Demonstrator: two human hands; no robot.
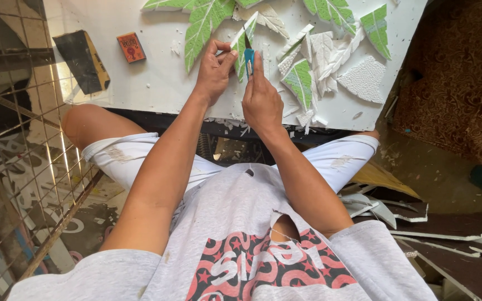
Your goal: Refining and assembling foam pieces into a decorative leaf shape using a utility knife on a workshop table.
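Currently we see a green-and-white foam leaf (243, 44) on the white board (157, 78), pinched by left hand (214, 71) fingers. Right hand (261, 100) closed around a blue knife (249, 58), blade against leaf. More foam leaves (330, 56) right of it; red box (131, 47) and sanding block (83, 60) well left.

Both arms outstretched, left hand (214, 69) pinching, right hand (261, 100) in closed grip.
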